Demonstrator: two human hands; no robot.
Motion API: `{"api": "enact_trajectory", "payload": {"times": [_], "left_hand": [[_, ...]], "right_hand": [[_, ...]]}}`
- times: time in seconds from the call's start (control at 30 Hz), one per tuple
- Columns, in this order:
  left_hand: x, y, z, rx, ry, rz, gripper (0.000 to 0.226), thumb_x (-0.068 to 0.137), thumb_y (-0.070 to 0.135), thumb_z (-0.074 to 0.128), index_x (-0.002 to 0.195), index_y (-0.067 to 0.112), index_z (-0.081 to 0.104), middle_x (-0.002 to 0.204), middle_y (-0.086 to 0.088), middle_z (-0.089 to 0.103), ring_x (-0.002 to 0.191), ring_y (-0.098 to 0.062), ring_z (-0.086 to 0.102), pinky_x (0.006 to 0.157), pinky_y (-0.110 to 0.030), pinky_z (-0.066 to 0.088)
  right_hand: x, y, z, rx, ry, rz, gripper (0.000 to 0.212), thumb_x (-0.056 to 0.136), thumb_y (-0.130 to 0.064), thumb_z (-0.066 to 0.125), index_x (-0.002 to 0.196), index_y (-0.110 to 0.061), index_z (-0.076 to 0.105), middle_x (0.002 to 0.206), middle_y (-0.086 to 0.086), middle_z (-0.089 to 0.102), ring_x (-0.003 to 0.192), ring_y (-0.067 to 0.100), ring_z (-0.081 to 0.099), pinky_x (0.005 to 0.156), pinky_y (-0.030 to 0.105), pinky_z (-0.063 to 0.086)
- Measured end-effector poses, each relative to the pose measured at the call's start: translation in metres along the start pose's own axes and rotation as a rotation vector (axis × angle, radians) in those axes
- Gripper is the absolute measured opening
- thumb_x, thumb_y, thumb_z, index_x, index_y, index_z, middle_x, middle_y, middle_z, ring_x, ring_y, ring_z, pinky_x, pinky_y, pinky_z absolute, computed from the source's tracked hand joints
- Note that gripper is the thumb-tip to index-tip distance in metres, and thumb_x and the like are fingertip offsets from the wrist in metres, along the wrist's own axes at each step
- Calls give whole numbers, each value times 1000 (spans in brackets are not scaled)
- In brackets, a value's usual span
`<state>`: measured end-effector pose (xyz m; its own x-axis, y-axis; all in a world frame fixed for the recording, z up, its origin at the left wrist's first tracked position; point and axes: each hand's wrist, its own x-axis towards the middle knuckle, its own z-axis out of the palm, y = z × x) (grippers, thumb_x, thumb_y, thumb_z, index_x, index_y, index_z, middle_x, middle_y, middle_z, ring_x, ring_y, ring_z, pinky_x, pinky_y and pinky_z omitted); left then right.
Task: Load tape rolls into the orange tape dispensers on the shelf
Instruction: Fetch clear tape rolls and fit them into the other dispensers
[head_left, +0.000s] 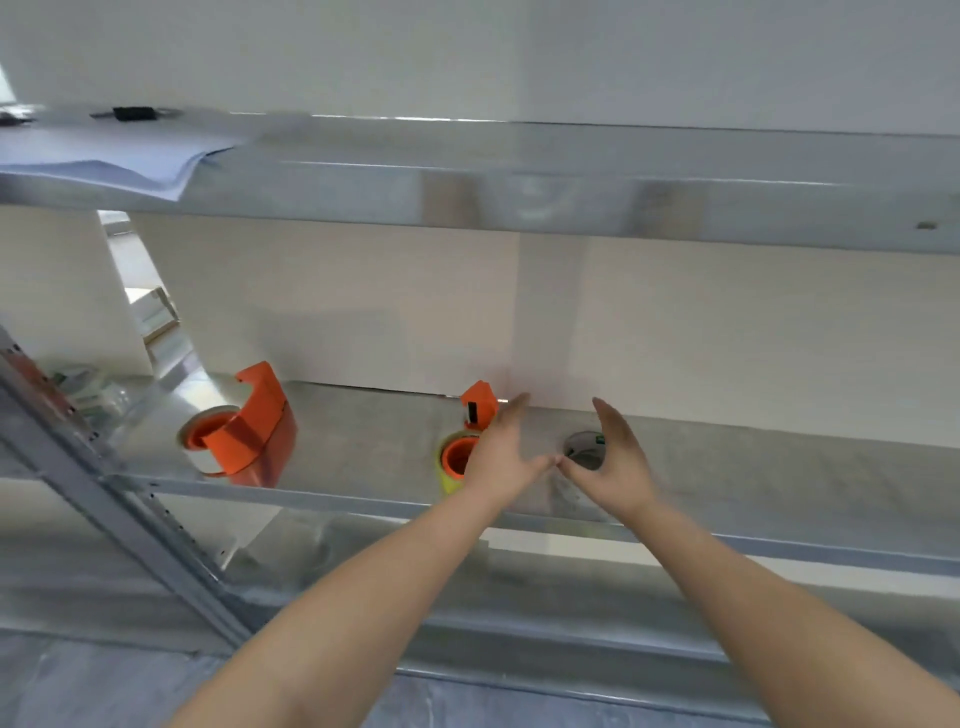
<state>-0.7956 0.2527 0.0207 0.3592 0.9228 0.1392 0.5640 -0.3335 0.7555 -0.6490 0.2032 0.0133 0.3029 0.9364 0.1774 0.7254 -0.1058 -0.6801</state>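
Note:
Two orange tape dispensers stand on the metal shelf (363, 441). The left dispenser (247, 423) carries a pale tape roll on its hub. The middle dispenser (470, 415) holds a yellowish roll (449, 475) and is partly hidden behind my left hand (501, 454). A clear tape roll (584, 449) lies flat on the shelf just right of it, partly covered by my right hand (615, 462). Both hands are open above the shelf with fingers spread, thumbs almost touching between the middle dispenser and the clear roll. Neither hand holds anything.
A higher metal shelf (519, 197) crosses the view above, with papers (104, 156) and a black object (134, 113) at its left. A slotted upright post (119, 509) runs diagonally at lower left. Small packets (85, 389) lie at the shelf's far left.

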Motion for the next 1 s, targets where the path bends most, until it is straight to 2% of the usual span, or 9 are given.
{"api": "enact_trajectory", "payload": {"times": [0.07,0.17,0.27,0.37,0.5,0.7,0.8,0.9,1.0], "left_hand": [[1,-13,-31,10,37,35,82,74,33,74,143,20,32,148,0,39,135,-18,40,105,-27,35],[3,-40,-77,-12,134,-19,80,73,35,75,141,19,36,147,0,41,135,-16,39,104,-22,32],[-2,-76,-126,8,198,-99,78,77,36,71,142,18,34,150,-1,35,138,-17,34,108,-25,29],[-12,-118,-170,61,238,-181,76,78,35,70,142,16,33,150,-4,35,137,-20,36,109,-27,30],[-26,-169,-218,196,311,-254,72,72,34,74,133,10,42,135,-14,48,121,-32,50,95,-36,43],[-40,-225,-257,194,371,-405,96,64,31,80,142,4,30,149,-16,33,138,-30,33,113,-43,32],[-42,-243,-262,120,338,-518,114,58,36,84,146,4,18,151,-16,29,141,-30,28,113,-43,30],[-40,-255,-258,-31,285,-606,130,51,42,85,149,8,7,152,-15,28,138,-32,33,111,-46,33],[-36,-260,-251,-104,250,-624,129,52,40,85,148,9,5,146,-14,38,134,-32,40,108,-45,37]], "right_hand": [[4,-28,14,-8,-3,-24,87,73,-42,71,143,-14,26,151,4,31,139,19,30,112,32,29],[10,-75,45,57,-23,-44,84,75,-46,69,142,-15,28,150,5,34,137,20,33,108,26,27],[10,-119,83,109,-46,-75,76,77,-40,69,140,-16,32,145,5,41,132,19,39,97,17,29],[3,-154,122,137,-140,-109,74,78,-35,69,139,-13,33,147,5,39,136,18,35,105,19,26],[-4,-190,169,134,-238,-99,72,79,-29,70,139,-10,34,147,9,38,137,19,33,109,20,21],[-8,-232,224,97,-484,-113,76,80,-20,67,144,-12,25,151,10,30,140,20,27,111,21,19],[-7,-249,239,111,-551,-116,75,80,-18,65,143,-12,24,148,12,34,134,23,36,106,27,33],[-6,-262,245,182,-551,-114,75,81,-10,63,144,-14,22,145,7,39,127,22,44,88,10,30],[-5,-272,251,277,-540,-93,70,86,-6,55,145,-19,19,145,1,39,131,18,41,90,4,24]]}}
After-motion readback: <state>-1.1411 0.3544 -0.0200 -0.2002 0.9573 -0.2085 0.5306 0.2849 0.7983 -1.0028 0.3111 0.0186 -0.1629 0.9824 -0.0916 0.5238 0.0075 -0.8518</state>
